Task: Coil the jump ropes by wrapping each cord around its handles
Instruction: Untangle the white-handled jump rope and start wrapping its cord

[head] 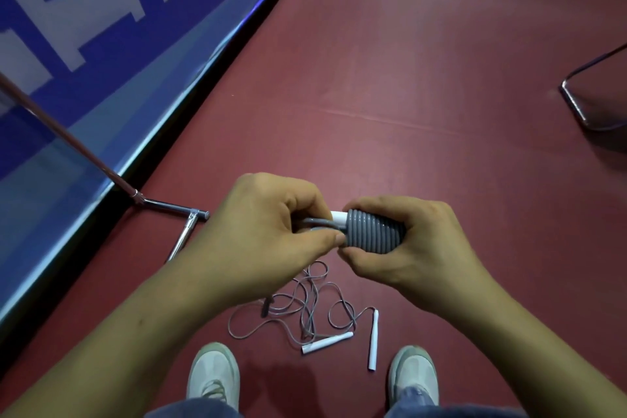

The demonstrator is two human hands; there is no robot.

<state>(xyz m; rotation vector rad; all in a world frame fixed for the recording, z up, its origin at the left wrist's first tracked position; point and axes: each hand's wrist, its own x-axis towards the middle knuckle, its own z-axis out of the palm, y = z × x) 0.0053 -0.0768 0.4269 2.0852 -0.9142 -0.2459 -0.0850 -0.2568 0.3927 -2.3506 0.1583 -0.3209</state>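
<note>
Item 1, coiled jump rope [373,231]: grey cord wound in close turns round its handles, one white handle end [339,216] showing at the coil's left; right hand [417,248] clasps the coil, fingers curled over it; left hand [264,234] pinches the cord tail [315,224] right against the coil's left end; judged nearly finished, only the tail to tuck in.

Item 2, second jump rope [305,312]: lies on the red floor [407,78] directly below the grip, between the shoes [213,373]; cord in a loose tangle; its two white handles [373,339] lie apart; not yet wound, so about half the task appears to be left.

Surroundings: blue banner barrier [84,61] runs well to the left of the grip, its metal foot [176,210] near the left hand's side; a metal chair frame [576,105] stands far right and beyond; open floor lies ahead of the grip and to its right.
</note>
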